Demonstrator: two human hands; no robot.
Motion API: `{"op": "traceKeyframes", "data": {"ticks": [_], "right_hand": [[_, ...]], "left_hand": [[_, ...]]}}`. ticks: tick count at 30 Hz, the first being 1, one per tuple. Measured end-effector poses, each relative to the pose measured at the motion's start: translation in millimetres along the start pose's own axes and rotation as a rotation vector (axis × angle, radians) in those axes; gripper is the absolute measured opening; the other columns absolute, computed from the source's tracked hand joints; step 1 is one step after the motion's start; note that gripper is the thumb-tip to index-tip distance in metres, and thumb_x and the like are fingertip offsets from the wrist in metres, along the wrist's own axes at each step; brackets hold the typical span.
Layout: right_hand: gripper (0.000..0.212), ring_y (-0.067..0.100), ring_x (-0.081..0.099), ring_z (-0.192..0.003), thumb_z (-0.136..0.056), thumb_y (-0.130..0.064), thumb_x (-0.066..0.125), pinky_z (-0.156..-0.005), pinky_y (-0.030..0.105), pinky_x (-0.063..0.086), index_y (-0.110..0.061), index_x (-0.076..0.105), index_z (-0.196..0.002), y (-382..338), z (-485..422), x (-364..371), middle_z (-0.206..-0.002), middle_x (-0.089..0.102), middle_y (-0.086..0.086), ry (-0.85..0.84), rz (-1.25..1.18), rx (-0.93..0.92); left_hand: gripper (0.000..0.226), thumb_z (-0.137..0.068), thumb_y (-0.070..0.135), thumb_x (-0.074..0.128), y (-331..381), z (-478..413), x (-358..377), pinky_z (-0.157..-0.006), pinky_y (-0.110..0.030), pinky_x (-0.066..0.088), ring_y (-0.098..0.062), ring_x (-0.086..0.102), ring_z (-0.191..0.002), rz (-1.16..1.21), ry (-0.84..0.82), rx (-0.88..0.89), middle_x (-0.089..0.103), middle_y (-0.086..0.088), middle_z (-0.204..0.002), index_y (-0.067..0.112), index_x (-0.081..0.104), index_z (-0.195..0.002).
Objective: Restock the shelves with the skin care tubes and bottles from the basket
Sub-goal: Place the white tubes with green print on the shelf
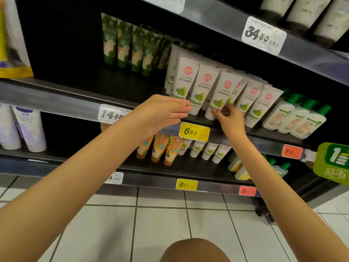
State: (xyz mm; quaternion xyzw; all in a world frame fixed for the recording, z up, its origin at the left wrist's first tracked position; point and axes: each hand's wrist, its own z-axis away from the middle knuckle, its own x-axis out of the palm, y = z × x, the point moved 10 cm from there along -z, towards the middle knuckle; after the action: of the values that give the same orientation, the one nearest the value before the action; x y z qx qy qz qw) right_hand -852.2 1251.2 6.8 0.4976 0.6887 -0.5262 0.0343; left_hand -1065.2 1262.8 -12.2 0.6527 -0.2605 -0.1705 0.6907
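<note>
On the lower shelf (47,167), at the far left, we count two white bottles with purple labels (30,127). On the middle shelf (47,99) four dark green tubes (130,48) stand in the front row, with more behind them. The left grip (162,112) is released, its fingers straight, and the tips are just beside the cap of a white tube. Under it, on the lower shelf, are three orange tubes (162,148) and four small white tubes (205,150). Of the white tubes (203,86) on the middle shelf we count five in front, caps down, and one half hidden. The right grip (229,118) pinches the lower end of the third tube (222,93), which stands at the shelf's front edge between its neighbours. Further right stand three white bottles with green caps (294,118).
</note>
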Motion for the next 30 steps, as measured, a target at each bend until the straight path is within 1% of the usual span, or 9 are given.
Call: {"op": "traceKeyframes", "data": {"ticks": [4, 12, 16, 19, 21, 22, 24, 27, 30], "right_hand": [[0.033, 0.007, 0.052, -0.096, -0.089, -0.022, 0.060, -0.076, 0.013, 0.037, -0.006, 0.057, -0.118, -1.4, 0.0, 3.8, -0.115, 0.064, 0.006, -0.007, -0.023, -0.010], [0.032, 0.013, 0.054, -0.099, -0.090, -0.023, 0.058, -0.081, 0.021, 0.039, -0.005, 0.056, -0.117, 1.0, -1.7, 8.5, -0.115, 0.063, 0.009, -0.026, -0.018, 0.010], [0.034, 0.011, 0.054, -0.099, -0.090, -0.023, 0.058, -0.080, 0.018, 0.039, -0.005, 0.054, -0.118, 0.5, 1.1, 9.6, -0.115, 0.062, 0.007, -0.036, -0.026, 0.049], [0.035, 0.007, 0.054, -0.093, -0.090, -0.027, 0.058, -0.074, 0.012, 0.040, -0.006, 0.052, -0.118, -1.8, 20.5, -9.5, -0.112, 0.059, 0.005, 0.158, -0.137, 0.095], [0.025, -0.005, 0.052, -0.081, -0.091, -0.024, 0.057, -0.068, 0.006, 0.040, -0.008, 0.053, -0.110, -27.1, 46.7, -13.7, -0.101, 0.058, 0.001, 0.270, -0.246, -0.040], [0.018, -0.008, 0.051, -0.076, -0.092, -0.022, 0.056, -0.067, 0.004, 0.039, -0.011, 0.053, -0.105, -43.6, 60.8, -3.4, -0.094, 0.056, -0.003, 0.236, -0.297, -0.117], [0.010, -0.009, 0.052, -0.077, -0.092, -0.022, 0.055, -0.069, 0.005, 0.040, -0.017, 0.053, -0.101, -78.7, 90.0, 38.4, -0.089, 0.056, -0.011, 0.019, -0.390, -0.215], [0.008, 0.001, 0.059, -0.084, -0.093, -0.024, 0.053, -0.071, 0.010, 0.045, -0.023, 0.057, -0.099, -134.7, 141.7, 121.4, -0.089, 0.061, -0.011, -0.478, -0.499, -0.276], [0.013, 0.003, 0.062, -0.091, -0.090, -0.027, 0.054, -0.077, 0.010, 0.047, -0.027, 0.062, -0.100, -184.8, 200.2, 184.0, -0.095, 0.066, -0.010, -0.887, -0.509, -0.350]], "left_hand": [[0.032, -0.092, 0.011, 0.051, -1.5, -1.4, -1.9, -0.085, -0.020, 0.049, -0.006, 0.062, -0.097, 0.000, 0.005, 0.001, 0.063, 0.000, -0.116, 0.010, 0.055, -0.124], [0.029, -0.091, 0.012, 0.053, -15.1, -2.1, 3.3, -0.084, -0.021, 0.048, -0.009, 0.061, -0.098, 0.020, -0.010, -0.057, 0.065, 0.001, -0.107, 0.011, 0.056, -0.120], [0.027, -0.091, 0.013, 0.053, -15.5, -3.0, 1.4, -0.088, -0.025, 0.048, -0.011, 0.061, -0.101, 0.018, 0.007, -0.065, 0.065, 0.002, -0.107, 0.013, 0.057, -0.118], [0.029, -0.091, 0.014, 0.053, -17.0, 1.1, -2.0, -0.096, -0.031, 0.045, -0.011, 0.060, -0.103, -0.059, 0.032, -0.097, 0.064, 0.001, -0.114, 0.014, 0.057, -0.120], [0.028, -0.091, 0.013, 0.054, -16.2, 7.2, -10.7, -0.097, -0.032, 0.044, -0.011, 0.060, -0.105, -0.162, 0.078, -0.126, 0.063, -0.001, -0.117, 0.014, 0.059, -0.118], [0.026, -0.091, 0.014, 0.054, -14.6, 12.8, -18.4, -0.095, -0.029, 0.045, -0.010, 0.060, -0.104, -0.222, 0.104, -0.116, 0.064, -0.001, -0.115, 0.015, 0.060, -0.116], [0.019, -0.091, 0.015, 0.054, -6.6, 36.0, -42.5, -0.084, -0.019, 0.049, -0.004, 0.063, -0.097, -0.344, 0.147, -0.022, 0.067, 0.003, -0.107, 0.020, 0.064, -0.107], [0.018, -0.088, 0.010, 0.057, -12.2, 109.5, -111.5, -0.078, -0.008, 0.050, -0.001, 0.065, -0.088, -0.464, 0.286, 0.043, 0.069, 0.007, -0.096, 0.023, 0.066, -0.093], [0.019, -0.087, 0.002, 0.056, -38.8, 212.6, -195.5, -0.075, -0.007, 0.048, 0.003, 0.065, -0.082, -0.463, 0.549, -0.054, 0.070, 0.003, -0.092, 0.016, 0.067, -0.094]]}}
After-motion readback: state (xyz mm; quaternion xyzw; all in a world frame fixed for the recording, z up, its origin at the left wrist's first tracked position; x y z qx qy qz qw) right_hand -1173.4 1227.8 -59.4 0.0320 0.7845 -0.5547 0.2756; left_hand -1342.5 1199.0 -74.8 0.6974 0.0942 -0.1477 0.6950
